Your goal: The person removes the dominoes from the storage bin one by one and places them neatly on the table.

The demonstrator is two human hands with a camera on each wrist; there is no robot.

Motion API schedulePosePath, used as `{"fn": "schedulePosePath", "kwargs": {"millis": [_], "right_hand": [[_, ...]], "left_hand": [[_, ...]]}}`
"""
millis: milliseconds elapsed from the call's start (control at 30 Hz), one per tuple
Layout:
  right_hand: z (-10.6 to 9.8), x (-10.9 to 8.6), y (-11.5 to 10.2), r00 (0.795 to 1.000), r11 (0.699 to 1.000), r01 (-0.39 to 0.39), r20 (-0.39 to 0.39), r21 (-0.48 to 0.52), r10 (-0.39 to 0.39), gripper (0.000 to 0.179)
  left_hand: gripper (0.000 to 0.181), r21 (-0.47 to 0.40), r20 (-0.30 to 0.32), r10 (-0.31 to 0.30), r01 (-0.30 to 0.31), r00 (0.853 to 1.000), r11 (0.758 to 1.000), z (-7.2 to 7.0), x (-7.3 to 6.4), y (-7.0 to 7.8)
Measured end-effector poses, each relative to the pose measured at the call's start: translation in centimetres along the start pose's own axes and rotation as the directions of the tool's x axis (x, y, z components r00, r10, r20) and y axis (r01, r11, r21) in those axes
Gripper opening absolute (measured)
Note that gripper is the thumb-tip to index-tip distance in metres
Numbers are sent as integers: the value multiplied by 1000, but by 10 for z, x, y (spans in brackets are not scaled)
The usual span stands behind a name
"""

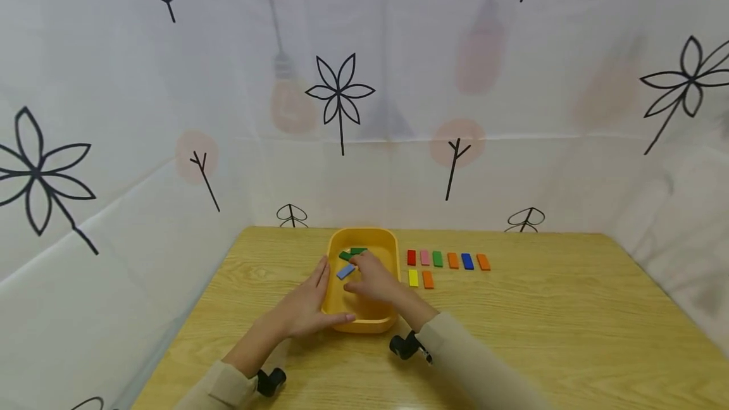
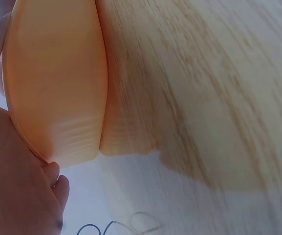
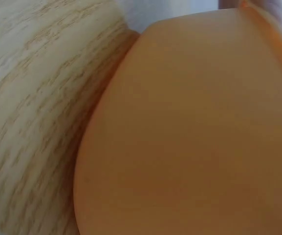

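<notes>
A yellow plastic tray point(image 1: 369, 326) stands on the table, its outer wall filling much of both wrist views. My left hand point(image 1: 300, 310) rests against its near left corner, fingers straight along the left side and thumb along the near rim. Reaching inside is my right hand point(image 1: 373, 278), index fingertip right at a dark green tile point(image 1: 345, 255) and thumb spread apart from it. Another green tile point(image 1: 358, 250) lies just behind. A light blue tile point(image 1: 345, 271) sits between the index finger and the left wall. The right hand's other fingers are partly hidden.
Right of the tray, small tiles lie in two rows. The back row runs red point(image 1: 411, 257), pink point(image 1: 424, 257), green point(image 1: 437, 259), orange, blue point(image 1: 467, 261), orange; the front has yellow point(image 1: 412, 278) and orange point(image 1: 428, 279). A patterned white curtain point(image 1: 387, 182) hangs behind the wooden table point(image 1: 541, 315).
</notes>
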State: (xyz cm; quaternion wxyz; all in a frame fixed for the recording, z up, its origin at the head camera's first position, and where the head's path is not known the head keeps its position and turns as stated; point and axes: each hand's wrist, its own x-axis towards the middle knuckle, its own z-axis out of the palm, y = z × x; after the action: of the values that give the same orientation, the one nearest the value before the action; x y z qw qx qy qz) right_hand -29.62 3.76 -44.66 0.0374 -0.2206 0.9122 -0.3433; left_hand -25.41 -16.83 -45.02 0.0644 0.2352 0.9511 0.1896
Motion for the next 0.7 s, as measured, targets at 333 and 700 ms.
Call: {"fn": "schedulePosePath", "kwargs": {"millis": [333, 700], "right_hand": [[11, 14, 3, 996, 996, -84, -32, -40, 82, 50], [18, 26, 0, 995, 995, -101, 17, 2, 101, 24]], "left_hand": [[119, 9, 8, -1, 1, 1000, 1000, 0, 0, 3], [120, 7, -2, -5, 6, 1000, 1000, 1, 0, 1]]}}
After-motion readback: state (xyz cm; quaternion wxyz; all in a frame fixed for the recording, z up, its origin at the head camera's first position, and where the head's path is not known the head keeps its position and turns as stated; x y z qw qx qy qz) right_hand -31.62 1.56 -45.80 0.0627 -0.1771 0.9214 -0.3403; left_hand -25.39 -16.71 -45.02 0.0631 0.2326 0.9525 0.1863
